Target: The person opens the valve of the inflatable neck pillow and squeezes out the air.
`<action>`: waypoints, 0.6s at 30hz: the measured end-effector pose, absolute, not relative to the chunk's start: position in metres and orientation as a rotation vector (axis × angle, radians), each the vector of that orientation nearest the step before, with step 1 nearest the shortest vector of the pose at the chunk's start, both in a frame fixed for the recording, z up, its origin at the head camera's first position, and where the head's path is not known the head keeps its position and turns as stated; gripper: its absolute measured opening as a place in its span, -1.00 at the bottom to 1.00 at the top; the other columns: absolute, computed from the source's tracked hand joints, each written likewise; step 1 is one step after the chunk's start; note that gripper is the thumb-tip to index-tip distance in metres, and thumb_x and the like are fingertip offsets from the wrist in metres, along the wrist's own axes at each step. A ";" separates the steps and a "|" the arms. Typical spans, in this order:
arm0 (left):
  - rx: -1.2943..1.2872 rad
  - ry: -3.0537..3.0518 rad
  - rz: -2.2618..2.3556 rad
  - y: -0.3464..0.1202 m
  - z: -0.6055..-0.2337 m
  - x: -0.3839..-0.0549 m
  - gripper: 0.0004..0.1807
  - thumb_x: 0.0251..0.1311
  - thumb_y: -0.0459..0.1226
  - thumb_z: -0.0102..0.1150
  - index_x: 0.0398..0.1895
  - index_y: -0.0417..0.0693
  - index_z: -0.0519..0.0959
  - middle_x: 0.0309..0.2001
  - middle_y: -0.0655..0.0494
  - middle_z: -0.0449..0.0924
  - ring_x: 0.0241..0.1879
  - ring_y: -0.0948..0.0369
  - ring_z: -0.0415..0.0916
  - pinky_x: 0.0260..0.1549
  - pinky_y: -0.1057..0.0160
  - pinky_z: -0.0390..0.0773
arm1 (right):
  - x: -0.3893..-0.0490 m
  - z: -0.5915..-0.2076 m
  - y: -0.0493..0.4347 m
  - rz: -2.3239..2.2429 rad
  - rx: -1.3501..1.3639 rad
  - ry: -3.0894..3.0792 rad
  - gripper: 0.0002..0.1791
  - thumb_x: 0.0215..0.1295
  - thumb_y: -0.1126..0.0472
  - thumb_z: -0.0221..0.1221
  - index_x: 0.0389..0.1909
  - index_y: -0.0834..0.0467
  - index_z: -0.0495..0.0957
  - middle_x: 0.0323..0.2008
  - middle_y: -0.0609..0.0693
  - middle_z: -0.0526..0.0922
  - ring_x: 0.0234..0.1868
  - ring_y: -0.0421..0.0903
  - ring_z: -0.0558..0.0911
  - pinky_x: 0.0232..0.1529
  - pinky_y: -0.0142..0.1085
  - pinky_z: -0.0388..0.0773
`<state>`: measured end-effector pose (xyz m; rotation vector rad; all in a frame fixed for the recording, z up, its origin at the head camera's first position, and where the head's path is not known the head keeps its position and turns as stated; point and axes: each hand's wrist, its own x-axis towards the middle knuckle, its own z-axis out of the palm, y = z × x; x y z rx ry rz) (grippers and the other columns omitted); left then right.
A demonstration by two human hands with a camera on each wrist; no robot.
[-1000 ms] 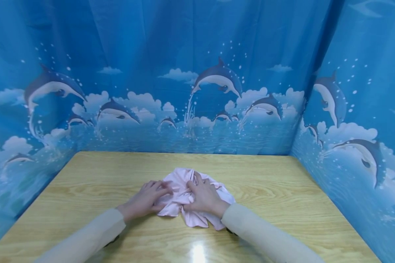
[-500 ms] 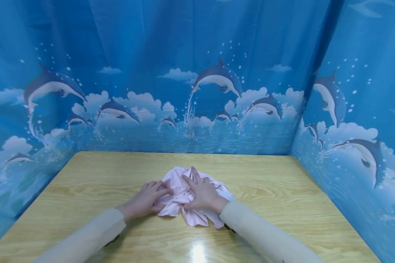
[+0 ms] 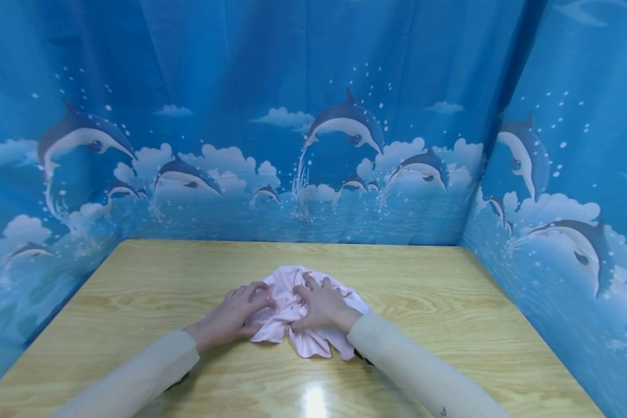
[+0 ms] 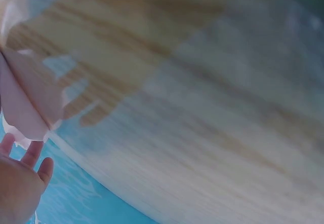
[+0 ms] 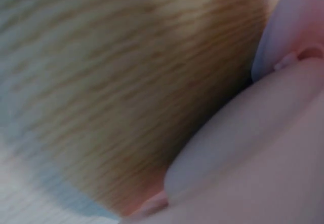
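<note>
Nearest, the right sleeve (image 3: 423, 368) bears a small dark mark (image 3: 443, 411) (perhaps a logo, but too small to read). The right hand (image 3: 325, 307), splayed wider a moment ago, now has its fingers drawn in over the pink cloth (image 3: 282, 284); the left hand (image 3: 231, 316) stays bent-fingered at its left edge. Whether either pinches fabric, I cannot tell. The cloth lies bunched mid-table (image 3: 407, 276), suggesting only a small adjustment. Beyond, the dolphin-printed curtain (image 3: 230, 69) shows no readable writing.

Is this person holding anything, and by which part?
The left grip is at the left edge of the pink cloth; the right grip rests on its crumpled middle. Whether either holds it cannot be told.
</note>
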<state>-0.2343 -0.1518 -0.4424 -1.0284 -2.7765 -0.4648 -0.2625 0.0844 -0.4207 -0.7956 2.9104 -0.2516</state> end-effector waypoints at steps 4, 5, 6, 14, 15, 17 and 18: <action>-1.027 -2.777 -0.474 -0.152 -0.442 -0.234 -0.49 0.04 -0.10 0.23 0.13 0.22 0.41 0.31 -0.11 0.13 0.26 -0.08 0.17 0.14 -0.22 0.16 | -0.262 -0.422 0.084 -0.246 -0.794 2.920 -0.02 -0.19 -0.38 0.19 0.30 -0.03 0.22 0.41 0.05 0.05 0.26 0.41 0.14 0.06 0.30 0.21; -1.029 -2.774 -0.477 -0.152 -0.442 -0.234 -0.46 0.04 -0.09 0.23 0.15 0.22 0.39 0.32 -0.12 0.12 0.26 -0.08 0.17 0.15 -0.22 0.15 | -0.262 -0.422 0.084 -0.242 -0.796 2.927 -0.01 -0.19 -0.39 0.18 0.31 -0.03 0.21 0.40 0.05 0.07 0.26 0.41 0.15 0.06 0.29 0.22; -1.031 -2.770 -0.482 -0.152 -0.442 -0.234 -0.43 0.04 -0.09 0.23 0.18 0.21 0.37 0.32 -0.12 0.12 0.27 -0.08 0.16 0.15 -0.22 0.15 | -0.261 -0.422 0.085 -0.240 -0.798 2.933 -0.01 -0.18 -0.39 0.18 0.31 -0.02 0.20 0.39 0.04 0.09 0.26 0.40 0.16 0.06 0.28 0.23; -1.041 -2.790 -0.477 -0.152 -0.442 -0.234 -0.32 0.05 -0.08 0.22 0.30 0.24 0.24 0.30 -0.07 0.18 0.27 -0.03 0.17 0.15 -0.22 0.13 | -0.260 -0.423 0.085 -0.226 -0.835 2.966 -0.07 -0.12 -0.33 0.18 0.29 0.03 0.25 0.35 0.02 0.20 0.21 0.29 0.27 0.02 0.18 0.34; -1.037 -2.797 -0.472 -0.152 -0.441 -0.234 -0.32 0.06 -0.07 0.21 0.30 0.24 0.24 0.30 -0.06 0.19 0.27 -0.03 0.18 0.15 -0.22 0.13 | -0.260 -0.423 0.085 -0.222 -0.840 2.967 -0.09 -0.11 -0.32 0.18 0.28 0.04 0.26 0.34 0.02 0.21 0.20 0.27 0.29 0.02 0.16 0.35; -1.035 -2.801 -0.468 -0.152 -0.441 -0.234 -0.34 0.07 -0.07 0.20 0.29 0.23 0.25 0.29 -0.06 0.21 0.27 -0.02 0.19 0.15 -0.21 0.14 | -0.259 -0.422 0.084 -0.211 -0.847 2.972 -0.12 -0.10 -0.31 0.19 0.26 0.04 0.29 0.32 0.03 0.25 0.18 0.23 0.32 0.02 0.13 0.36; -1.033 -2.800 -0.466 -0.151 -0.441 -0.233 -0.35 0.07 -0.07 0.20 0.28 0.23 0.26 0.29 -0.05 0.21 0.26 -0.02 0.19 0.14 -0.21 0.15 | -0.259 -0.422 0.084 -0.207 -0.847 2.974 -0.13 -0.10 -0.30 0.19 0.25 0.05 0.30 0.31 0.03 0.26 0.16 0.22 0.33 0.01 0.11 0.37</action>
